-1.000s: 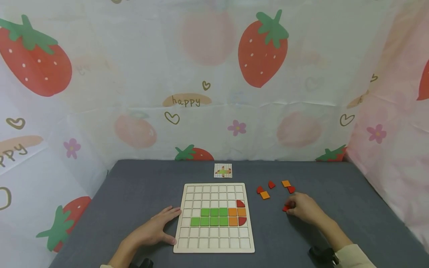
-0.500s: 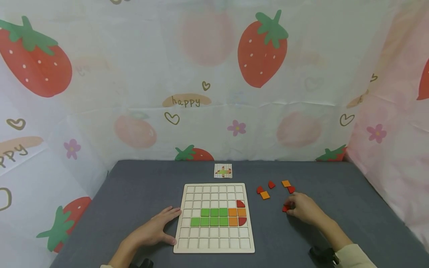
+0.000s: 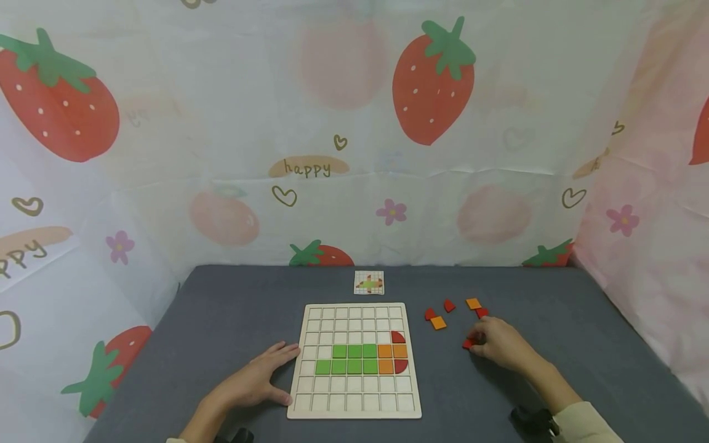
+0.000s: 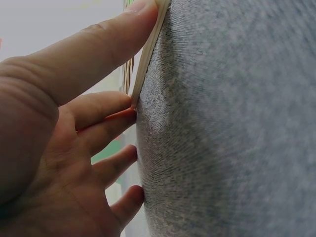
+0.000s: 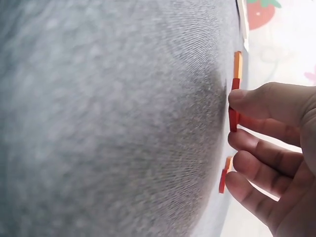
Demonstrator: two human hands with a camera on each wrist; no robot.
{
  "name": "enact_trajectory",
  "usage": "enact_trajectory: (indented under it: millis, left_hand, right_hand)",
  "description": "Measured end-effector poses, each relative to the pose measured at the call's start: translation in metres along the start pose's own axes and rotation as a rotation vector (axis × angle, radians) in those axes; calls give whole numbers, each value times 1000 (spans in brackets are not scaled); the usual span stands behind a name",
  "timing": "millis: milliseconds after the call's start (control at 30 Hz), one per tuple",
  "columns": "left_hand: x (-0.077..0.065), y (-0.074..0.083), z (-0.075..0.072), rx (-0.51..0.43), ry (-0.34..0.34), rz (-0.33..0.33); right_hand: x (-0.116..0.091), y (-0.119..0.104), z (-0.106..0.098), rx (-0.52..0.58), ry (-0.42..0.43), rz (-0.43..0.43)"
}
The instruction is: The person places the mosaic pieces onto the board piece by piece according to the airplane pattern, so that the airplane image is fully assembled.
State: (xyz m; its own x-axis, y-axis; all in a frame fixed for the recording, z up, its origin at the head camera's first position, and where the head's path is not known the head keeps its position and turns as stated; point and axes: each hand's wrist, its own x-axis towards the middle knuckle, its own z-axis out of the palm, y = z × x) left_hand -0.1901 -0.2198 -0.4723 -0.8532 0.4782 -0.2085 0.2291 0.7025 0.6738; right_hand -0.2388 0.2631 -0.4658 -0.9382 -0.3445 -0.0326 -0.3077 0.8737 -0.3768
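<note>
A pale wooden grid board lies on the table, with green, orange and dark red tiles in several cells. My left hand rests at its left edge, fingers spread; in the left wrist view the thumb and fingertips touch the board's rim. Right of the board, my right hand pinches a red tile at table height. The right wrist view shows the thumb on this red tile, with part of it covered. A small pattern card lies behind the board.
Loose tiles lie beyond my right hand: an orange tile against a red one, a single red tile, and another orange tile beside a red one. A strawberry-print curtain stands behind the table.
The red tile at my right fingertips has shifted slightly left; the right hand has barely moved. My left hand and the board have stayed in place.
</note>
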Motion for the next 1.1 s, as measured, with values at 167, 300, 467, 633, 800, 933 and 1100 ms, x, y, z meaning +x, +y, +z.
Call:
enact_trajectory:
  millis: [167, 300, 467, 633, 800, 933, 1100]
  left_hand:
    - [0, -1, 0, 11, 4, 11]
    - [0, -1, -1, 16, 6, 16]
    - [0, -2, -1, 10, -4, 10]
    - [1, -3, 0, 8, -12, 4]
    - [1, -3, 0, 7, -14, -2]
    - [2, -3, 0, 11, -15, -6]
    - [2, -2, 0, 11, -14, -8]
  right_hand:
    - [2, -2, -2, 6, 3, -18]
    - [4, -5, -2, -3, 20, -44]
    - [4, -9, -1, -15, 63, -74]
    - [7, -15, -3, -29, 69, -94]
    - [14, -23, -6, -42, 67, -150]
    - [19, -31, -7, -35, 70, -170]
    - [26, -41, -7, -10, 72, -179]
